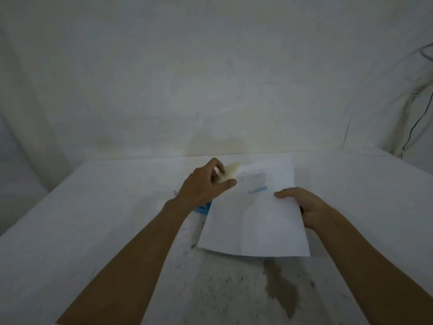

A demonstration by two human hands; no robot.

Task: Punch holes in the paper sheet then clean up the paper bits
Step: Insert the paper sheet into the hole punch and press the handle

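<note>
Across the lower two-thirds of the frame lay the pale, stained worktop (93, 231), both forearms reaching over it from the bottom corners. Paper sheet (254, 214) sat at centre frame, long axis running roughly bottom to top, tilted slightly to the right; whether it was lifted clear of the surface could not be told. Right hand (302, 207) gripped the sheet's right edge, thumb on top, fingers curled beneath and hidden. Left hand (206, 184) was at the sheet's upper-left corner, fingers (220, 170) pinching a small cream-coloured scrap (230, 171). A blue object (202, 208), possibly the punch, showed just below the left wrist, mostly hidden, touching or under the sheet's left edge. Judgement: left hand was nearer to it.
</note>
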